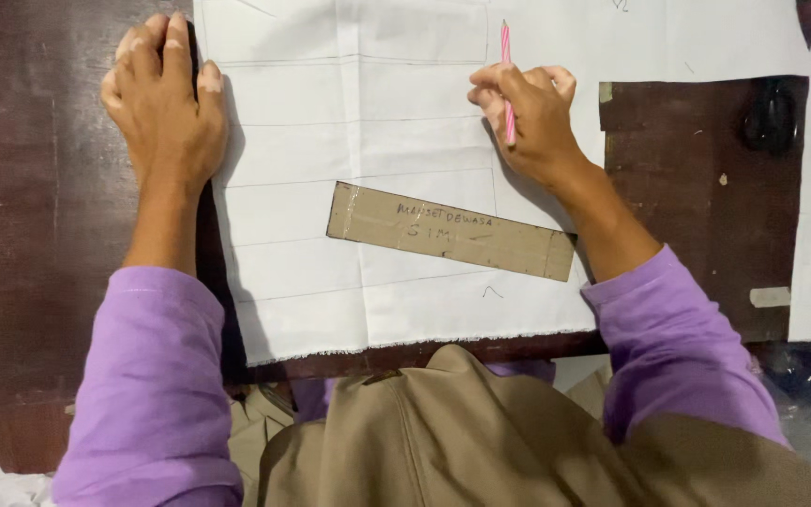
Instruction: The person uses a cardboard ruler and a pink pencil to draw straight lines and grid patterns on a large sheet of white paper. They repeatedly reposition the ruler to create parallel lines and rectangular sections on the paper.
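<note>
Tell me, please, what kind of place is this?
Probably a sewing or tailoring workshop. White fabric with ruled lines lies on a dark wooden table, a cardboard template rests on it, and the right hand holds a pink pencil for marking.

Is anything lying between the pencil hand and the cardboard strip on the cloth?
Nothing visible. Between the right hand, holding the pink striped pencil, and the brown rectangular cardboard strip there is only bare white fabric with pencilled lines.

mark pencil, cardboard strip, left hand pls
pink pencil (506, 52), head view, bare upper shaft above the right hand.
cardboard strip (450, 231), head view, middle of its face.
left hand (163, 103), head view, back of hand.
</note>
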